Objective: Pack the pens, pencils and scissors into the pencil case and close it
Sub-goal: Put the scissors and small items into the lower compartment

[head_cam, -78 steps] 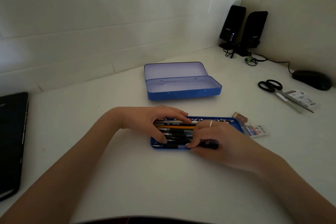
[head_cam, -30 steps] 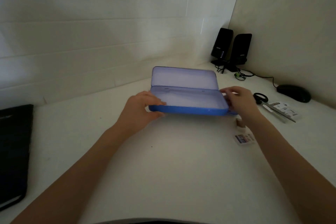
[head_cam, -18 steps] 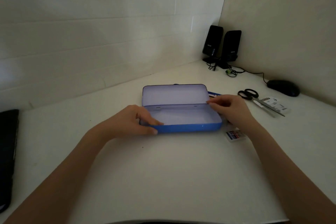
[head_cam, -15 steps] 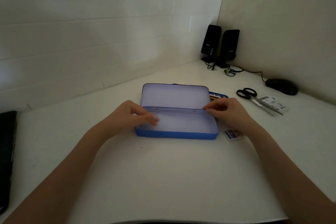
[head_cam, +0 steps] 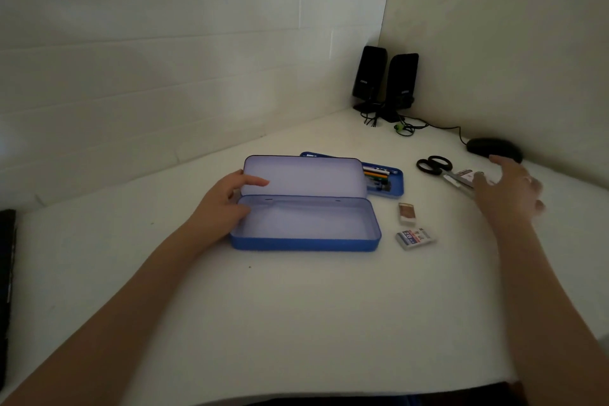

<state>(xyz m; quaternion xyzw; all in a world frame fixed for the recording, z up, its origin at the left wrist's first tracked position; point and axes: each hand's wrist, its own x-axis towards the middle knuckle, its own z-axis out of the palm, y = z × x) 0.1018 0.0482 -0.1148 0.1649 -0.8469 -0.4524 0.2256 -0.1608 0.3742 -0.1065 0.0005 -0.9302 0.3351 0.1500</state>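
Observation:
A blue pencil case (head_cam: 304,244) lies open in the middle of the white desk, its base empty and its lid (head_cam: 304,176) standing up. Behind the lid sits a blue inner tray (head_cam: 397,184) holding pens and pencils (head_cam: 377,175), mostly hidden by the lid. My left hand (head_cam: 224,204) rests on the case's left end, thumb against the lid. Black-handled scissors (head_cam: 433,165) lie to the right. My right hand (head_cam: 509,194), blurred with fingers spread, hovers just right of the scissors, over their blades, holding nothing.
Two small erasers (head_cam: 407,213) (head_cam: 415,237) lie right of the case. A packet (head_cam: 466,175) sits by the scissors. Two black speakers (head_cam: 385,82) with cables stand in the corner, a black mouse (head_cam: 494,148) beside the right wall. A dark flat object (head_cam: 6,290) lies at the left edge.
The filled tray was left behind and the open case was pulled toward me in front of it. My right hand has let go of the case and swung right to the scissors.

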